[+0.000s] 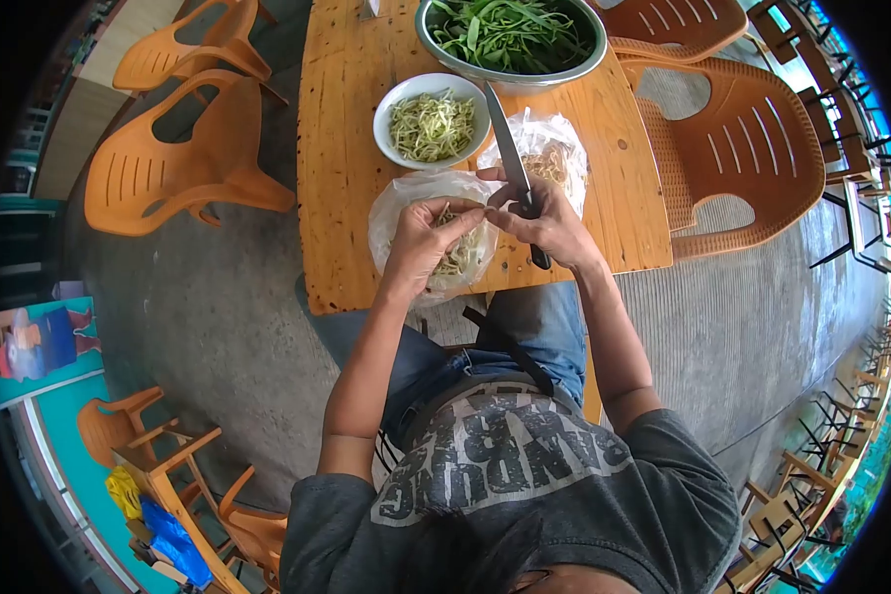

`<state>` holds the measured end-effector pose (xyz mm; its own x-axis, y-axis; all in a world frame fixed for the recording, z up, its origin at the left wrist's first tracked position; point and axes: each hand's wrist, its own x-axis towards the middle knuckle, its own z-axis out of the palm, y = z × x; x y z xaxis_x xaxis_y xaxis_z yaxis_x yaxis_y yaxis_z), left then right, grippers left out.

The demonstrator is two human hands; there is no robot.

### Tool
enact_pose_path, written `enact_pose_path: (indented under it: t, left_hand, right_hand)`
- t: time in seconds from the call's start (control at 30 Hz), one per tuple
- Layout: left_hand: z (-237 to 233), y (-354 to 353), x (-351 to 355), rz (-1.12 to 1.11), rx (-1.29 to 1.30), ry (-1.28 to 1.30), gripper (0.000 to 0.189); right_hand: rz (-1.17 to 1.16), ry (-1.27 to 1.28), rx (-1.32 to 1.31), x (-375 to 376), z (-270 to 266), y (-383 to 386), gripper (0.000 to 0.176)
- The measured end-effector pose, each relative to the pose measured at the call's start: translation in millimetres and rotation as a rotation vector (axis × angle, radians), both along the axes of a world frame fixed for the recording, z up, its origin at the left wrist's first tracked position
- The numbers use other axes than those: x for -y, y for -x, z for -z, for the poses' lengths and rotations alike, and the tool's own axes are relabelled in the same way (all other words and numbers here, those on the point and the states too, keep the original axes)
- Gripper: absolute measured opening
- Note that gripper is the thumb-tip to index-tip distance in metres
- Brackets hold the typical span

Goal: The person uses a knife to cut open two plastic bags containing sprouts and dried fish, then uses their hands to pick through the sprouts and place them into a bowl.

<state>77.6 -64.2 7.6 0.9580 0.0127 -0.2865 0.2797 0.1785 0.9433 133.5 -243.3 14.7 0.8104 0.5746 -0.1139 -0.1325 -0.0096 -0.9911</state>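
My right hand (549, 223) is closed around the black handle of a knife (510, 148), its blade pointing up and away from me. Its thumb and finger meet the fingertips of my left hand (433, 233). That left hand is pinched; whatever lies between its fingertips is too small to make out. Both hands are over a clear plastic bag (391, 213) with bean sprouts (457, 259) inside. Beyond it stands a white bowl (384, 124) of sprouts. Beside the bowl, a second plastic bag (574, 148) holds brownish scraps.
A metal basin (604, 49) of green leaves sits at the far side of the wooden table (336, 178). Orange plastic chairs (183, 158) stand to the left, brown chairs (762, 148) to the right. My legs are under the near table edge.
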Motion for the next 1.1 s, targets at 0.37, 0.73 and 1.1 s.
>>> enact_pose_path:
  t: [0.37,0.73,1.1]
  left_hand:
    - [10,-20,22,-0.028,-0.029,0.083,0.012]
    - [8,-28,48,-0.156,0.010,0.235,0.021]
    - [6,-25,47,-0.178,0.011,0.262,0.016]
  right_hand:
    - [0.301,0.096,0.077,37,13,-4,0.037]
    - [0.320,-0.009,0.230,23,24,32,0.039]
    - [0.330,0.090,0.296,18,22,29,0.035]
